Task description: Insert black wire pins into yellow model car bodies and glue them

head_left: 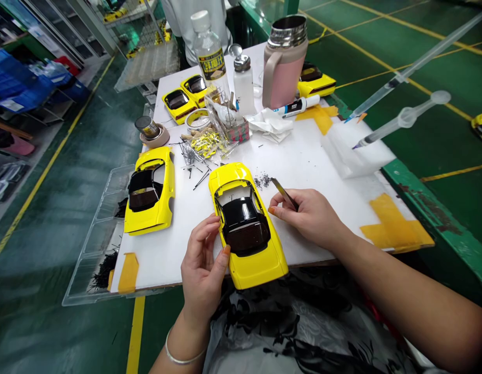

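A yellow toy car body (258, 267) with a black roof lies tilted at the table's front edge. My left hand (204, 259) grips its left side, thumb on the rear corner and fingers along the flank. To the right of the body, my right hand (309, 215) pinches dark metal tweezers (284, 193), whose tips point toward a small scatter of tiny black bits (263, 181) on the white board. A second yellow car body (149, 221) rests at the left edge of the board, apart from both hands.
Clear trays with black parts (106, 270) adjoin the left edge. Behind are bagged yellow parts (209, 144), a pump bottle (244, 85), a pink mug (283, 67) and a marker (297, 106). Syringes (404, 118) lean over white foam (353, 148). A person (197, 21) is beyond.
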`<action>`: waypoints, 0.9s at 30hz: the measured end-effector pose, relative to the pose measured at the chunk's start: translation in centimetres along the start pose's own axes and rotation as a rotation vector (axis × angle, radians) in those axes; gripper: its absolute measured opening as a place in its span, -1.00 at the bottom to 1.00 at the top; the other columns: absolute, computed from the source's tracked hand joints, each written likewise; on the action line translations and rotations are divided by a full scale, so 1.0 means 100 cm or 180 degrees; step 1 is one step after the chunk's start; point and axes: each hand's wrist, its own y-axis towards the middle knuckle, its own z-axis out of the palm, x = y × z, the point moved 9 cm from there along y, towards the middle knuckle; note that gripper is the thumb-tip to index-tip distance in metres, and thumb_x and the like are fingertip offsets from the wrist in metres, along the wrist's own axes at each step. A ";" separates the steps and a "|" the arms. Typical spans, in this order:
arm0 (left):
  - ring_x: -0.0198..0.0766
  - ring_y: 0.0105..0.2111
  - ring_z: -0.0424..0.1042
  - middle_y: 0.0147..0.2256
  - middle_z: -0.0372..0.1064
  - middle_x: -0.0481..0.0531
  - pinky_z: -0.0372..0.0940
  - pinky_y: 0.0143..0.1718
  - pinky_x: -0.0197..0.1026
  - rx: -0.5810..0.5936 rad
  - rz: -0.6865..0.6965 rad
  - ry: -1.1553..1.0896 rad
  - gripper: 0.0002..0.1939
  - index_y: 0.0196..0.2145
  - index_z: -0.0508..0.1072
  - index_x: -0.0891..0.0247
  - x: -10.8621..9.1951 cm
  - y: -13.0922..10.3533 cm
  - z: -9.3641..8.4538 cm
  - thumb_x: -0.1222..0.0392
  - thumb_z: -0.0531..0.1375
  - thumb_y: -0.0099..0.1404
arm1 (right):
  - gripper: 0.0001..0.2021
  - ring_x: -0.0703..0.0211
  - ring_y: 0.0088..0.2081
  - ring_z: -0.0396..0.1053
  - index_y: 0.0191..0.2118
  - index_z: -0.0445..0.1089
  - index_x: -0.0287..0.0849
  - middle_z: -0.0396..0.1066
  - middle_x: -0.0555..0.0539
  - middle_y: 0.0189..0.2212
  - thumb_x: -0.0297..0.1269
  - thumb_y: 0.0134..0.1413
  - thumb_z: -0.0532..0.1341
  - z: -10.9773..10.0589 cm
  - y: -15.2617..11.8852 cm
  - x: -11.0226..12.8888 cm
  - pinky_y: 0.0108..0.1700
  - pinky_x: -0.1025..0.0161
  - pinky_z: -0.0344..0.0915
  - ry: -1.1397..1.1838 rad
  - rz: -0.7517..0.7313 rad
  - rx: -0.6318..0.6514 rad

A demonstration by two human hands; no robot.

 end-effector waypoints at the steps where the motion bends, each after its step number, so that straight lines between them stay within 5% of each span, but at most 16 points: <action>1: -0.11 0.30 0.30 0.21 0.34 0.12 0.25 0.36 -0.08 0.0009 0.0009 0.0001 -0.63 0.12 0.51 0.08 0.000 0.000 0.000 0.30 0.29 0.38 | -0.79 0.31 -0.55 0.08 -0.38 0.54 -0.18 0.12 0.11 -0.64 -0.15 0.08 0.26 0.001 0.000 0.000 -0.41 0.24 0.01 -0.0015 -0.0002 0.0026; 15: -0.11 0.30 0.30 0.21 0.33 0.14 0.25 0.36 -0.06 0.0048 0.0027 0.0014 -0.61 0.14 0.49 0.09 0.000 0.001 0.001 0.33 0.27 0.39 | -0.72 0.30 -0.54 0.07 -0.36 0.56 -0.23 0.19 0.09 -0.63 -0.09 0.02 0.27 0.008 0.003 -0.003 -0.44 0.25 0.00 0.0385 0.0153 0.0497; 27: -0.16 0.29 0.30 0.21 0.33 0.12 0.25 0.36 -0.13 0.0066 0.0059 0.0014 -0.61 0.13 0.49 0.09 -0.001 0.001 0.001 0.35 0.27 0.39 | -0.71 0.32 -0.55 0.06 -0.36 0.58 -0.22 0.12 0.11 -0.65 -0.08 0.02 0.28 0.001 0.002 -0.007 -0.47 0.26 0.00 0.0293 0.0200 0.0207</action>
